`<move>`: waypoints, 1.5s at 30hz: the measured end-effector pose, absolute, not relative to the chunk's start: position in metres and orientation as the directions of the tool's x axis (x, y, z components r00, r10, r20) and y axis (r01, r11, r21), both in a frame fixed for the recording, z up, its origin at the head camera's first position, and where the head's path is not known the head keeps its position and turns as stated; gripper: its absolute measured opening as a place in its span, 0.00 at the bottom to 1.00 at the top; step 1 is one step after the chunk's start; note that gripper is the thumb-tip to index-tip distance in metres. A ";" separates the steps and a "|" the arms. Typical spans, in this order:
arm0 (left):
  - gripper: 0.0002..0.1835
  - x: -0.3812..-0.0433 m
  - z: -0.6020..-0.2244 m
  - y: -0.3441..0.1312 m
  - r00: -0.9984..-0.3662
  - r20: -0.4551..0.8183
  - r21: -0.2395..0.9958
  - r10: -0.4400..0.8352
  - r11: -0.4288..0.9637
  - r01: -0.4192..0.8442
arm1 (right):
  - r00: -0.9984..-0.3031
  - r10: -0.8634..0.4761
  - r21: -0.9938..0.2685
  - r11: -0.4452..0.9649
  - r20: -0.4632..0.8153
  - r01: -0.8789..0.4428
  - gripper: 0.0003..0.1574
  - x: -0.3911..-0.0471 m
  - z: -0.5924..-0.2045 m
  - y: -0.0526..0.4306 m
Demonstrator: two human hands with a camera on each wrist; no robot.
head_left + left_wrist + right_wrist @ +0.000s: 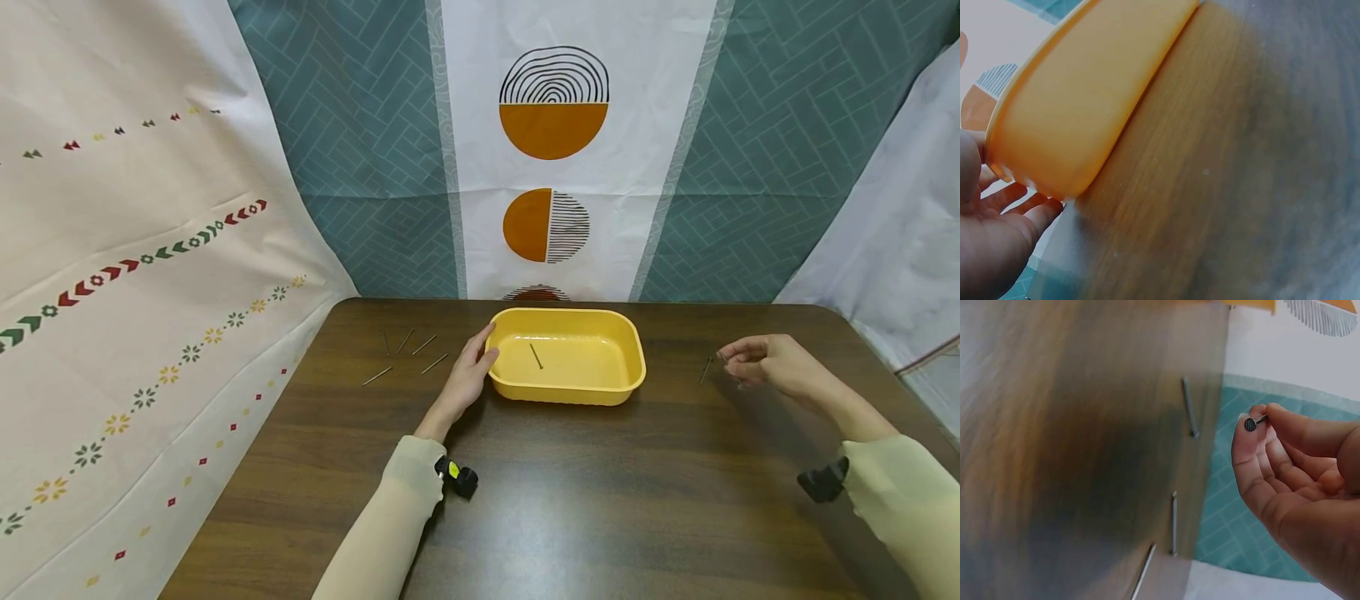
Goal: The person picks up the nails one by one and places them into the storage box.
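My left hand [468,371] grips the left end of a yellow plastic basin [562,393], thumb at the rim and fingers against the outer wall. Inside the basin lies a single nail [536,357]. Off to the right, my right hand [765,362] is raised above the table, pinching a nail [1250,424] between thumb and fingertips, its flat head facing the right wrist camera. Below that hand, three nails lie on the wood in the right wrist view, among them a nearer nail [1190,407] and a middle nail [1174,524].
Several loose nails, one of them the lowest nail [377,376], are scattered left of the basin on the dark wooden table [570,500]. A patterned curtain [360,150] hangs along the table's back edge, and a cream cloth [150,292] drapes down the left side.
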State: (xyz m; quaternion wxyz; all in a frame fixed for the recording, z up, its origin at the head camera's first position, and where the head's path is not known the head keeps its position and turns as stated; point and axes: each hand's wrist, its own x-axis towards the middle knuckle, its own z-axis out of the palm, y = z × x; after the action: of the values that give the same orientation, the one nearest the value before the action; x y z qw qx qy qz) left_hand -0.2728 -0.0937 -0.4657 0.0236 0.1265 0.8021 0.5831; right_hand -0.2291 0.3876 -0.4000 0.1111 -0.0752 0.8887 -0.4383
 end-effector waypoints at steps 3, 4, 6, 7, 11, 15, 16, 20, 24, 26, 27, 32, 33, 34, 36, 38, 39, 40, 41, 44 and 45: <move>0.29 -0.273 -0.465 -0.093 -0.968 0.106 0.940 0.227 0.295 0.172 | -0.964 -0.232 -0.817 0.576 -0.126 -0.032 0.27 -0.231 -0.396 0.379; 0.29 -0.272 -0.465 -0.093 -0.968 0.105 0.940 0.226 0.295 0.170 | -0.964 -0.236 -0.826 0.562 -0.121 -0.034 0.28 -0.232 -0.395 0.376; 0.29 -0.272 -0.465 -0.093 -0.969 0.104 0.942 0.225 0.291 0.168 | -0.966 -0.234 -0.840 0.541 -0.110 -0.035 0.27 -0.234 -0.393 0.370; 0.29 -0.272 -0.465 -0.093 -0.969 0.101 0.942 0.224 0.291 0.166 | -0.966 -0.234 -0.845 0.534 -0.106 -0.037 0.27 -0.234 -0.392 0.367; 0.29 -0.273 -0.465 -0.093 -0.969 0.099 0.946 0.225 0.282 0.162 | -0.970 -0.219 -0.859 0.512 -0.102 -0.025 0.28 -0.238 -0.389 0.355; 0.29 -0.274 -0.466 -0.093 -0.969 0.103 0.947 0.224 0.277 0.165 | -0.972 -0.212 -0.869 0.494 -0.098 -0.021 0.29 -0.243 -0.384 0.345; 0.29 -0.274 -0.466 -0.093 -0.969 0.105 0.946 0.224 0.277 0.166 | -0.972 -0.214 -0.872 0.490 -0.096 -0.022 0.29 -0.244 -0.383 0.342; 0.29 -0.274 -0.466 -0.094 -0.968 0.111 0.946 0.226 0.274 0.173 | -0.968 -0.226 -0.886 0.464 -0.105 -0.012 0.29 -0.249 -0.380 0.331; 0.29 -0.273 -0.465 -0.094 -0.968 0.106 0.946 0.226 0.277 0.169 | -0.964 -0.241 -0.899 0.437 -0.110 -0.006 0.29 -0.250 -0.379 0.320; 0.29 -0.272 -0.464 -0.093 -0.969 0.101 0.947 0.226 0.278 0.164 | -0.963 -0.249 -0.906 0.422 -0.104 -0.011 0.29 -0.250 -0.378 0.317; 0.29 -0.272 -0.464 -0.093 -0.969 0.097 0.947 0.226 0.280 0.160 | -0.962 -0.252 -0.910 0.415 -0.100 -0.014 0.28 -0.250 -0.378 0.315; 0.29 -0.273 -0.464 -0.093 -0.968 0.104 0.945 0.229 0.282 0.168 | -0.961 -0.261 -0.926 0.377 -0.090 -0.016 0.27 -0.250 -0.377 0.311; 0.29 -0.273 -0.464 -0.093 -0.968 0.105 0.944 0.229 0.284 0.170 | -0.961 -0.261 -0.928 0.373 -0.090 -0.014 0.27 -0.250 -0.377 0.311; 0.29 -0.273 -0.464 -0.093 -0.967 0.109 0.943 0.229 0.284 0.173 | -0.961 -0.262 -0.930 0.367 -0.092 -0.011 0.27 -0.250 -0.376 0.310; 0.29 -0.273 -0.464 -0.093 -0.966 0.117 0.942 0.230 0.282 0.181 | -0.960 -0.262 -0.933 0.359 -0.095 -0.005 0.27 -0.251 -0.376 0.308; 0.29 -0.273 -0.464 -0.093 -0.967 0.115 0.942 0.229 0.283 0.179 | -0.960 -0.262 -0.936 0.353 -0.101 0.002 0.28 -0.251 -0.375 0.306; 0.29 -0.273 -0.464 -0.093 -0.967 0.113 0.943 0.229 0.282 0.177 | -0.959 -0.263 -0.936 0.352 -0.103 0.004 0.28 -0.252 -0.375 0.305; 0.29 -0.273 -0.465 -0.093 -0.967 0.113 0.944 0.228 0.278 0.176 | -0.958 -0.265 -0.936 0.352 -0.105 0.005 0.29 -0.252 -0.375 0.304; 0.29 -0.273 -0.465 -0.093 -0.968 0.111 0.945 0.227 0.278 0.173 | -0.958 -0.267 -0.935 0.355 -0.107 0.006 0.29 -0.253 -0.375 0.303; 0.29 -0.273 -0.465 -0.093 -0.968 0.108 0.947 0.227 0.271 0.170 | -0.956 -0.269 -0.930 0.368 -0.114 0.007 0.29 -0.254 -0.374 0.299; 0.29 -0.273 -0.465 -0.093 -0.968 0.109 0.947 0.228 0.271 0.170 | -0.956 -0.269 -0.929 0.370 -0.117 0.009 0.29 -0.255 -0.374 0.298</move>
State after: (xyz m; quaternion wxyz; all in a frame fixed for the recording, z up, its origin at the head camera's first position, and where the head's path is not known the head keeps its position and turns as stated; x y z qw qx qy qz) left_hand -0.2729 -0.0931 -0.4654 0.0244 0.1250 0.7967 0.5907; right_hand -0.2552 0.2976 -0.3742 0.1252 -0.0795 0.8180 -0.5557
